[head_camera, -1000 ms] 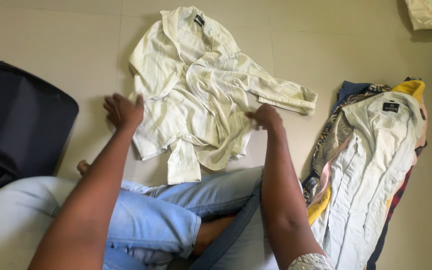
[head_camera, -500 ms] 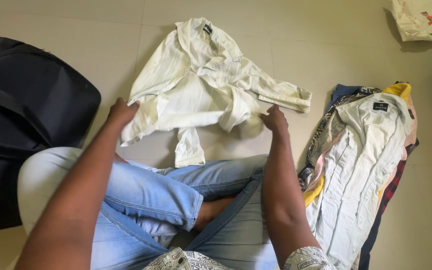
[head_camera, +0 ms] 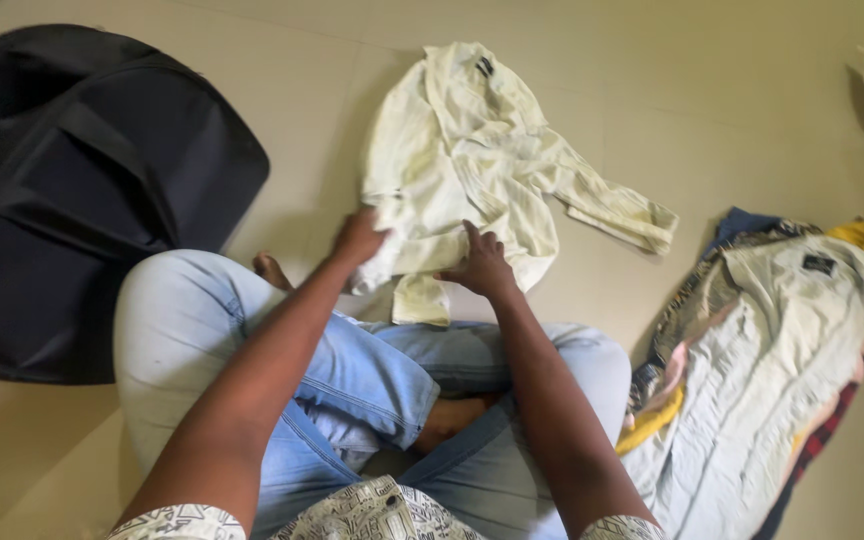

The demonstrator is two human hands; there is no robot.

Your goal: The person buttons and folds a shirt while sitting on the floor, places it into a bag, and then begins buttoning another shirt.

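the crumpled cream-white cotton shirt (head_camera: 462,165) lies on the beige tiled floor (head_camera: 712,90) just ahead of the crossed, jeans-clad legs, and its lower hem is now drawn in closer than half a second ago, bunched rather than spread. the left hand (head_camera: 360,236) has its fingers clenched on the hem's left edge; the right hand (head_camera: 482,266) seems to press down on the cloth with fingers released, though blur hides any pinch. one sleeve trails right toward the heap of mixed coloured clothes (head_camera: 762,370); a black fabric bag (head_camera: 82,190) sits left.

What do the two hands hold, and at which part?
Both the left hand and right hand grip the crumpled cream cotton shirt at its lower edge.
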